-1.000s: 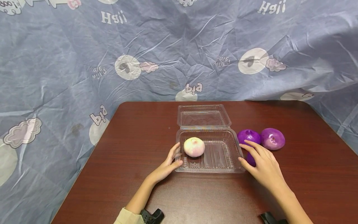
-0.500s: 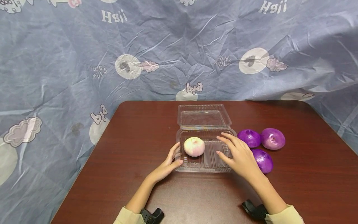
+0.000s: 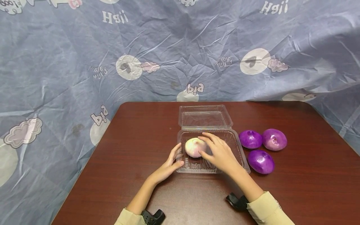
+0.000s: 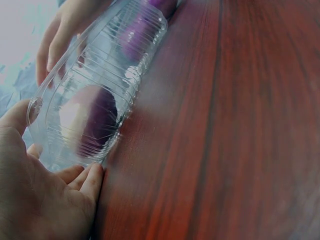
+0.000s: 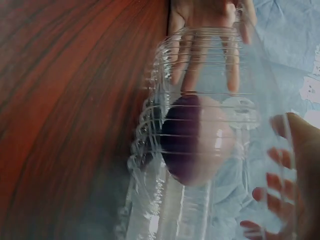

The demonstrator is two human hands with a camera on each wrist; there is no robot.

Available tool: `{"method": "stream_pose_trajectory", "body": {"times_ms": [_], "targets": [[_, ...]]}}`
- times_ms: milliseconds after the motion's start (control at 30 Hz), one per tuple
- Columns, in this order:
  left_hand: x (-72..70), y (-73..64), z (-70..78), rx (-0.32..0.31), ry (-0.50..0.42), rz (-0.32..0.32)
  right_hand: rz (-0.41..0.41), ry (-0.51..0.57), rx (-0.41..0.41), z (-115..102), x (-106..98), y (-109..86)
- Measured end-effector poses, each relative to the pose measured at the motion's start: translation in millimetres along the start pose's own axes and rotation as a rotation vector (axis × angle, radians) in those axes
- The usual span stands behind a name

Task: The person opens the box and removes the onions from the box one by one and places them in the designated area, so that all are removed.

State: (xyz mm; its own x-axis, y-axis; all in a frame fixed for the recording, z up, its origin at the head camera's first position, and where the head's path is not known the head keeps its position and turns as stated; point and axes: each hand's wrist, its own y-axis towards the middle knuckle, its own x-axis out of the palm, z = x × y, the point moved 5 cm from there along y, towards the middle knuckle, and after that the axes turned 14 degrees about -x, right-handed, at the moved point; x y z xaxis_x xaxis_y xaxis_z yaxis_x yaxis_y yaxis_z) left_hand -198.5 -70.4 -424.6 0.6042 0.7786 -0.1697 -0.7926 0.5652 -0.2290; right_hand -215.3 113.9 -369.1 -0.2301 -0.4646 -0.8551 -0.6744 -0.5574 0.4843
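A clear plastic clamshell box (image 3: pixel 219 170) lies on the table, its lid (image 3: pixel 205 116) laid back. Inside it, at the left, sits an onion (image 3: pixel 192 149), cream to pinkish on top; the right wrist view shows a dark purple side on this onion (image 5: pixel 182 140). The fingers of my left hand (image 3: pixel 166 168) touch the box's left end, thumb and fingers spread. Over the box is my right hand (image 3: pixel 220 153), fingers apart, its tips at the onion's right side. The right wrist view shows a gap between these fingers and the onion.
Right of the box lie a purple onion (image 3: pixel 250 139), a lighter purple onion (image 3: pixel 274 139) and a third purple onion (image 3: pixel 261 162) nearer the front. They sit close together on the brown table (image 3: pixel 135 131). A blue printed cloth (image 3: pixel 168 47) hangs behind it.
My right hand has moved left from the box's right edge to the onion inside, uncovering the front purple onion. My left hand, the box and the onions stay put.
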Motion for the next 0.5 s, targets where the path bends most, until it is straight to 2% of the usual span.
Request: {"method": "stream_pose_trajectory", "body": {"times_ms": [500], "targets": [[-0.3,1.3,0.1,0.004,0.003,-0.003,-0.087,0.076,0.064,4,26,14.3]]}}
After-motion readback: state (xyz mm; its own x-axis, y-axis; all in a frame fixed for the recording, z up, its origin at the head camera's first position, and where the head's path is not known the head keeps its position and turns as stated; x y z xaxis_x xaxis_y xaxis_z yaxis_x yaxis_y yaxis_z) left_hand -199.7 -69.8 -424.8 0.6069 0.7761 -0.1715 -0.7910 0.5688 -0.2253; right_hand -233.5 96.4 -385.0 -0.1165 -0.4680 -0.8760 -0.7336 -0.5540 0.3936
